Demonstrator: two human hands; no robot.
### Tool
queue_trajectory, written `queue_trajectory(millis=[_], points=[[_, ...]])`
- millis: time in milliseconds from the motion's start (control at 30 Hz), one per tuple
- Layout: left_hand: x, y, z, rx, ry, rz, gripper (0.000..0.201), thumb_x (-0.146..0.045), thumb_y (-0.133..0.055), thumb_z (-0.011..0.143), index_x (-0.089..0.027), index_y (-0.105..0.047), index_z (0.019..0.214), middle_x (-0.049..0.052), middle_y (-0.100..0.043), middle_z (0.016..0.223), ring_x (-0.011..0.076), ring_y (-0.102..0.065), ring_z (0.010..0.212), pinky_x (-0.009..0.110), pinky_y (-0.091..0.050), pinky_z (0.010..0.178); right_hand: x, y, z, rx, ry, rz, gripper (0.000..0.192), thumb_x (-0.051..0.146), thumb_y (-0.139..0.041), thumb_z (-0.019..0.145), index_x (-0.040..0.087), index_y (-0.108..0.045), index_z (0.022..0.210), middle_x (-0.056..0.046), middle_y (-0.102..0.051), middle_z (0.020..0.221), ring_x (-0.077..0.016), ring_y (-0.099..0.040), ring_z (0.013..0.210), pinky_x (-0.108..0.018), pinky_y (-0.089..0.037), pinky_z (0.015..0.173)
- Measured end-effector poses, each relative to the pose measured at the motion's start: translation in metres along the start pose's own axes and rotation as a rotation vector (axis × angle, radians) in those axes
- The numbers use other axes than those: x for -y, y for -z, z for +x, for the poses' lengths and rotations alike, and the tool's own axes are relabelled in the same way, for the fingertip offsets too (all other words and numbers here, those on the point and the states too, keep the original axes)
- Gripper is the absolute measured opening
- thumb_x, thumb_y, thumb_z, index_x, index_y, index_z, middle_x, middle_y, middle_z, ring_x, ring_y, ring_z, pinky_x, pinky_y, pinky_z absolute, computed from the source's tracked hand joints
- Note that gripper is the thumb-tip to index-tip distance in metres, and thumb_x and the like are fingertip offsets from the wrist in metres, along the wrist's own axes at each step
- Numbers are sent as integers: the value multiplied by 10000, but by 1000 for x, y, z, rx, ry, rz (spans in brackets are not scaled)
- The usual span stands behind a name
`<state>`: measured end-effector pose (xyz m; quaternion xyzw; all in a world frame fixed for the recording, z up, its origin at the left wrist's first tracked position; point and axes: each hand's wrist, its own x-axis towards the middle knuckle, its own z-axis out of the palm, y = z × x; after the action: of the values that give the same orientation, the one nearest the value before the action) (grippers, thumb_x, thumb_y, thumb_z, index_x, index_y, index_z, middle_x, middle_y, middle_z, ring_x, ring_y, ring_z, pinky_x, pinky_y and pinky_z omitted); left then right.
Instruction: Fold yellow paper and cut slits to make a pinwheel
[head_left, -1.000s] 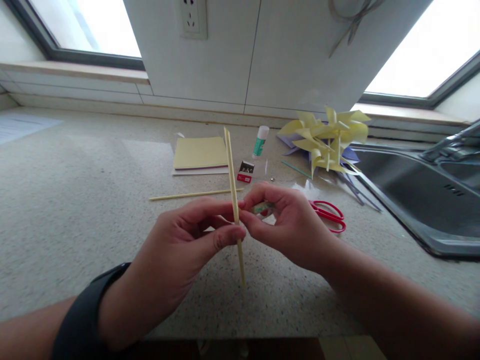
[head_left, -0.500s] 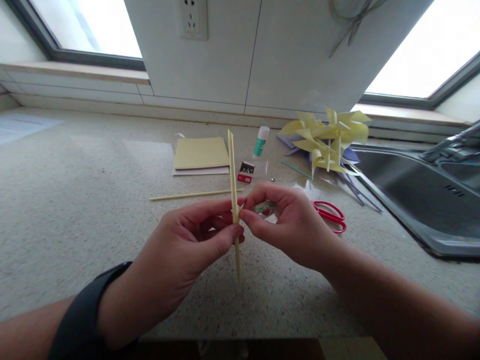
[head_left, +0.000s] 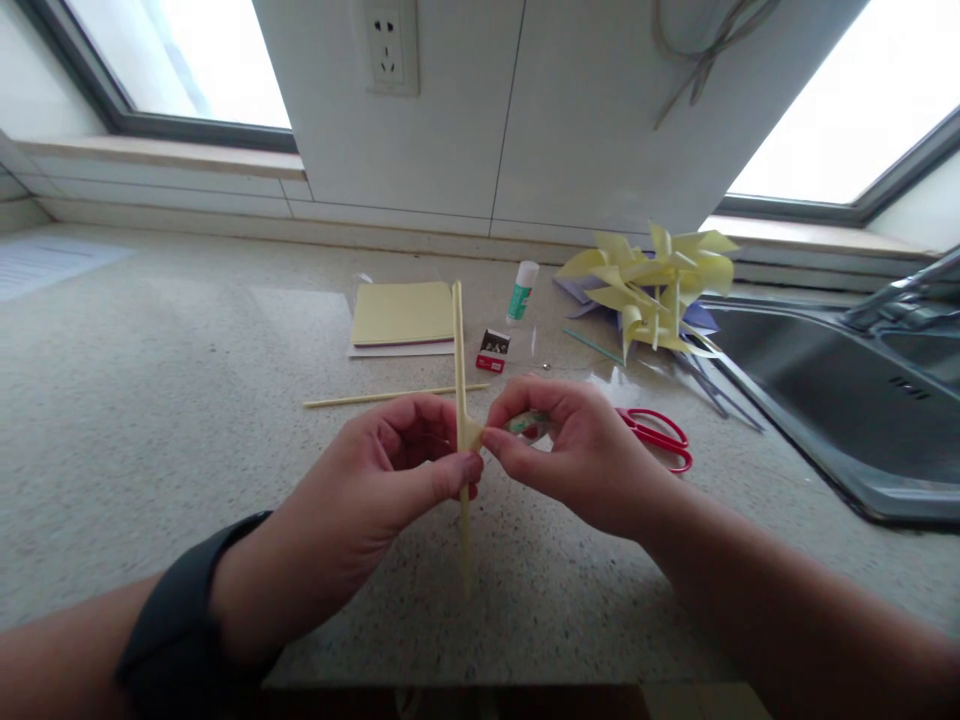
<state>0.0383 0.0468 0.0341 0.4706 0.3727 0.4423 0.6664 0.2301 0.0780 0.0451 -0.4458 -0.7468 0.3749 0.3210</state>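
A thin pale yellow stick of rolled paper (head_left: 460,370) stands nearly upright over the counter. Around its lower part, the thumb and fingers of my left hand (head_left: 390,470) are closed. A loose corner of the paper (head_left: 472,433) sticks out from the roll to the right, and the thumb and index finger of my right hand (head_left: 574,440) pinch its tip. Curled inside that hand is a small roll of what looks like clear tape (head_left: 529,424) with green print, partly hidden by the fingers.
Behind my hands lie a second thin yellow stick (head_left: 360,399), stacked yellow paper (head_left: 405,312), a small red-and-white box (head_left: 493,352) and a glue stick (head_left: 522,291). To the right are red-handled scissors (head_left: 656,435), yellow paper pinwheels (head_left: 660,275) and a steel sink (head_left: 817,400).
The paper stick and my left hand have shifted slightly left. More of the loose corner shows between the stick and my right fingertips. The stick's top sits a little lower in view.
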Motion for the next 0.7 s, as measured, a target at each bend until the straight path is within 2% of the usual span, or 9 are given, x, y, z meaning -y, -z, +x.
queue_trajectory(millis=[167,367,700], points=[[-2,3,2,64,59,-47,122,-199,-804,814,-174,-715,894,1,-701,822,111,-623,759,213,-495,724,-1,3,1,18,3,12,107,298,-701,800,191,-701,785,8,-639,708,-136,-546,648,-289,-448,620],[0,5,1,49,80,-12,162,-240,-827,796,-190,-712,898,-3,-691,813,113,-607,743,228,-480,711,-1,5,2,26,62,-8,68,262,-712,797,195,-719,795,8,-665,750,-134,-567,686,-278,-451,629],[-3,7,3,30,86,16,209,-251,-837,787,-180,-720,945,15,-721,868,120,-626,778,226,-474,713,-4,7,3,19,63,-32,63,264,-713,807,202,-720,800,3,-675,763,-134,-579,681,-277,-464,625]])
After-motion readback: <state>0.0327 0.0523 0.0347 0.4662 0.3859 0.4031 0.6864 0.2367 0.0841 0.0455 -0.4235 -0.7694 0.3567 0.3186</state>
